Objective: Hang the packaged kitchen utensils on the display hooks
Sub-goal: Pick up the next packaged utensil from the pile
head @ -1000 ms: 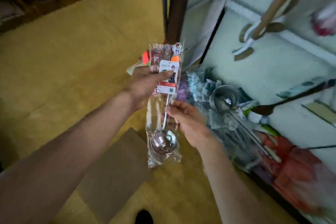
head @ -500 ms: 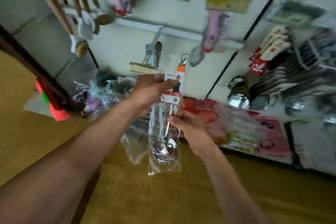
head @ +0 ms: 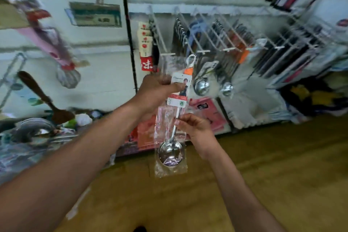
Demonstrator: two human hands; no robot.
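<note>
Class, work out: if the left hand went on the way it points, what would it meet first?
Beyond the pack it grips, the left hand would likely meet the hanging ladles; depth is unclear.

Packaged ladle (head: pixel 174 118) upright between both hands, before the display hooks (head: pixel 205 43) behind.

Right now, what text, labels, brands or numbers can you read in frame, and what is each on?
"味" (likely, blurred): white character on the red hanging tag.
Label card on the packaged ladle: small print and a round green mark, too small to read.
Framed sign, upper left: dark marks, too blurred to read.
Pink packets near the floor: print unreadable.
No legible numbers or brands.
</note>
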